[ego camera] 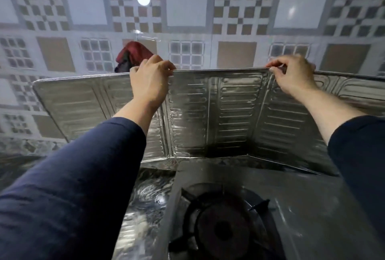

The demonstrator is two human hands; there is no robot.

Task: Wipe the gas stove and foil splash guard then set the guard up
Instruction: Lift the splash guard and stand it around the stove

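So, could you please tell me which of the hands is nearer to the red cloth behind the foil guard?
Left. The left hand grips the foil splash guard top edge just right of the red cloth; the right hand grips it far right.

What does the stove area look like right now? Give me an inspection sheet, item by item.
Surface: shiny foil-lined counter to the left of the stove, with swirled reflections.
Job's things: silver ribbed foil splash guard standing upright in folded panels behind the steel gas stove; black burner grate in place.
Clutter: dark red cloth behind the guard's top edge, near the left hand.
Grippers: left hand and right hand both pinch the guard's top edge at fold lines.
Cables: nothing seen.
Surroundings: checker-patterned grey and brown wall tiles, with a lamp's reflection.
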